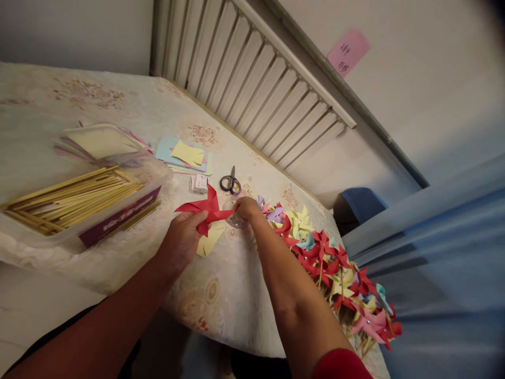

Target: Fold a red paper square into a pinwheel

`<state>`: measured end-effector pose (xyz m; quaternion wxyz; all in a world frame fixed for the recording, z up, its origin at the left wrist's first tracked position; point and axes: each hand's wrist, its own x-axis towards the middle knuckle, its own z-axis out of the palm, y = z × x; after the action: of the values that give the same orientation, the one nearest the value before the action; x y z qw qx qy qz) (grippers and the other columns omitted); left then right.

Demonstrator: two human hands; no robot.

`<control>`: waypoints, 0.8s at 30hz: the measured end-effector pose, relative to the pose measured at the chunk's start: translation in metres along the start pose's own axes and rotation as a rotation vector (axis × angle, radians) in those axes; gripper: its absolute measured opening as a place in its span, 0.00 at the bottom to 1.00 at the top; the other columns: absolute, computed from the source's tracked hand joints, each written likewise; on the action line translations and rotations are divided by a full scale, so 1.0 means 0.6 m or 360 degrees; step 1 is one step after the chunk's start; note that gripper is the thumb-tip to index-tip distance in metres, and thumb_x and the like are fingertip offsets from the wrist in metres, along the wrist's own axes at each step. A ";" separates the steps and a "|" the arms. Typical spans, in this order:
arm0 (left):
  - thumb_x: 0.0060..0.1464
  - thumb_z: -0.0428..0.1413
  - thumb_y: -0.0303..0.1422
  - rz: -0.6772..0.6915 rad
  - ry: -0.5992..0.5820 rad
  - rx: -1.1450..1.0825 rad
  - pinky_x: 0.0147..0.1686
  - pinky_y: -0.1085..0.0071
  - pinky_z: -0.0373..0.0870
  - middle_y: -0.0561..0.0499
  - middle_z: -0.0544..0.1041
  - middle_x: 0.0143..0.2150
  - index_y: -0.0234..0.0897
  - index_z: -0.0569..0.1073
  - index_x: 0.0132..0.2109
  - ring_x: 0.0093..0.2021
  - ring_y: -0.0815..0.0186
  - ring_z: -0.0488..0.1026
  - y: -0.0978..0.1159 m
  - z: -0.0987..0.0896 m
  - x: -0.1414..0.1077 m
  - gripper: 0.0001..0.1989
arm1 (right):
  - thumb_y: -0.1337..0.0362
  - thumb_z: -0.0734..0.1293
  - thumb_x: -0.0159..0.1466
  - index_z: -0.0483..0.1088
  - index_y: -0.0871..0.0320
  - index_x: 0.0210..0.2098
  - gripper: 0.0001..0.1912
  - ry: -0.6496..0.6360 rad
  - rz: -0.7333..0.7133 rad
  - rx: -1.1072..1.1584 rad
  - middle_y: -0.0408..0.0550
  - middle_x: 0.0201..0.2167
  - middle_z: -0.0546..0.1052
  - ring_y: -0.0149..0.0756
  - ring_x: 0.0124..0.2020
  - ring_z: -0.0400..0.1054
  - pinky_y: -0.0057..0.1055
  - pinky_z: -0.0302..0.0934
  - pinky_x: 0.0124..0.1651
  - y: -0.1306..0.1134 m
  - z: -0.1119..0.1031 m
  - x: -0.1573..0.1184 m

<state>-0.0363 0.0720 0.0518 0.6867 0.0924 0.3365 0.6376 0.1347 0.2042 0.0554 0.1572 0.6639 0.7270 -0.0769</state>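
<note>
Left forearm reaches up from the lower left; the left hand [188, 231] pinches a red pinwheel [210, 209] above the table [232, 295]. The right arm stretches forward, its hand [248, 208] over a clear dish [235, 223], partly covering it; fingertips hidden, grip unclear. Scissors [231, 182] lie beyond, boxed sticks [74, 202] left, finished pinwheels [323, 247] right.

Red paper pinwheel [209, 207], 4 points splayed, held; clear round dish [237, 224] near its right tip.
</note>
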 end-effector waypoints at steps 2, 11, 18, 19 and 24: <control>0.42 0.62 0.26 -0.0010 -0.0043 -0.0010 0.26 0.76 0.70 0.53 0.76 0.23 0.35 0.73 0.24 0.23 0.70 0.72 0.000 0.001 0.000 0.04 | 0.73 0.67 0.56 0.79 0.58 0.41 0.15 0.0072 0.0003 0.0089 0.47 0.38 0.82 0.33 0.38 0.75 0.20 0.63 0.38 0.001 -0.004 -0.005; 0.42 0.63 0.26 0.0010 -0.0091 -0.0029 0.29 0.75 0.70 0.53 0.76 0.23 0.35 0.74 0.24 0.25 0.70 0.72 -0.003 0.006 -0.002 0.05 | 0.76 0.61 0.57 0.78 0.56 0.44 0.21 0.0470 0.0082 0.0388 0.44 0.40 0.81 0.31 0.40 0.73 0.20 0.61 0.41 0.006 -0.048 -0.047; 0.42 0.62 0.27 0.0001 -0.0152 0.0012 0.26 0.75 0.66 0.54 0.74 0.21 0.36 0.73 0.24 0.23 0.70 0.69 -0.013 0.007 -0.002 0.05 | 0.68 0.61 0.60 0.77 0.58 0.33 0.11 0.0820 0.0058 0.0992 0.43 0.28 0.78 0.34 0.32 0.71 0.26 0.61 0.37 0.016 0.027 -0.205; 0.42 0.62 0.27 -0.0017 -0.0164 0.0024 0.25 0.75 0.66 0.54 0.73 0.20 0.36 0.73 0.23 0.22 0.70 0.69 -0.014 0.009 -0.003 0.05 | 0.67 0.62 0.60 0.76 0.58 0.33 0.10 0.0812 0.0054 0.1063 0.43 0.27 0.77 0.33 0.30 0.70 0.26 0.61 0.36 0.014 0.053 -0.227; 0.38 0.64 0.28 -0.0079 -0.0299 0.0098 0.28 0.75 0.68 0.53 0.75 0.22 0.36 0.73 0.24 0.24 0.69 0.70 -0.024 0.020 -0.016 0.06 | 0.72 0.62 0.55 0.75 0.57 0.27 0.10 0.0795 0.0154 0.1258 0.42 0.23 0.75 0.33 0.25 0.68 0.27 0.61 0.31 0.002 0.176 -0.307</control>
<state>-0.0174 0.0641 0.0560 0.7277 0.1647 0.2922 0.5983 0.1617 -0.0027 0.0171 -0.2838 0.7044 0.6257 -0.1783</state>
